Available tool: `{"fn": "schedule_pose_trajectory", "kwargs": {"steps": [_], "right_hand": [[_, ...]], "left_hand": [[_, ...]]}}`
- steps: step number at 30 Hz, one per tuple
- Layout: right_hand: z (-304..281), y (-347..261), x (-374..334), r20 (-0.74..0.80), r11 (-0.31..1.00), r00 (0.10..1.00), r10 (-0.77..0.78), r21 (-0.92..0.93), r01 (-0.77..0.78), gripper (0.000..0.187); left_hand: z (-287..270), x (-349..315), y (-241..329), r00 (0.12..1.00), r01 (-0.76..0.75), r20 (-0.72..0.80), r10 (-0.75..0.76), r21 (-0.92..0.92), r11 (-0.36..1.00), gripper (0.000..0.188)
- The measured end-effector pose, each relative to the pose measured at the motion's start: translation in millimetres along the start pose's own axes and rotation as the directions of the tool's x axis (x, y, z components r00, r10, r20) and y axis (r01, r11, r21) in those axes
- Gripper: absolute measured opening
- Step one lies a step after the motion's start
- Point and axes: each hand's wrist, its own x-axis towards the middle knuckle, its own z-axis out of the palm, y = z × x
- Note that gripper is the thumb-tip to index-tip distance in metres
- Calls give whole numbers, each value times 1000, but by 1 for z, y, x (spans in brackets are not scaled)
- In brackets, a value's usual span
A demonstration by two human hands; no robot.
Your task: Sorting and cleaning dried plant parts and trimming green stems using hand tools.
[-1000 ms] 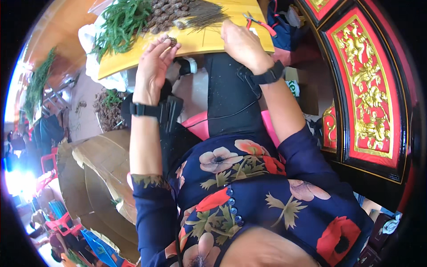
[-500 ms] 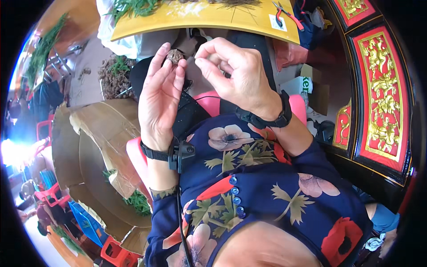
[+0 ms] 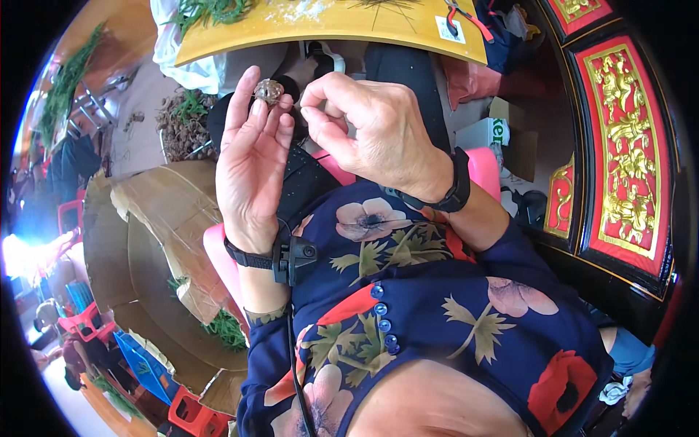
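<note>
Between the thumb and fingers of my left hand point(image 3: 251, 167) is a small, round brown cone point(image 3: 269, 91) with a rough, shiny surface. The palm faces up and the fingertips grip the cone near the table's front edge. My right hand point(image 3: 386, 138) is just to the right of it, thumb and forefinger pinched together and the other fingers curled in. Whatever the pinch holds, if anything, is too small or hidden to make out. A gap separates the right fingertips from the cone.
Ahead stands a yellow table point(image 3: 328, 28) with green sprigs point(image 3: 215, 11), thin dark sticks and red-handled pliers point(image 3: 470, 20). Brown clumps point(image 3: 186, 135) lie beyond a torn cardboard box point(image 3: 156, 269) at left. A red and gold carved panel point(image 3: 630, 153) rises at right.
Both hands have shifted slightly left and up in the picture. The cone, still in my left hand, shows a different side. My right hand keeps its pinch.
</note>
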Motion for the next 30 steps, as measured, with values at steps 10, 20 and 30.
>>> {"fn": "schedule_pose_trajectory", "kwargs": {"steps": [10,20,30], "right_hand": [[-1,-1,0,-17,1000,1000,8,-8,-8,14],[-2,0,0,-19,999,1000,11,-47,-12,14],[-1,4,0,-57,998,998,-2,-57,-1,14]], "left_hand": [[5,0,1,996,-32,-80,34,35,999,42],[2,0,-3,1000,21,-14,-21,-5,1000,40],[12,0,-11,994,-83,-59,97,207,975,36]]}}
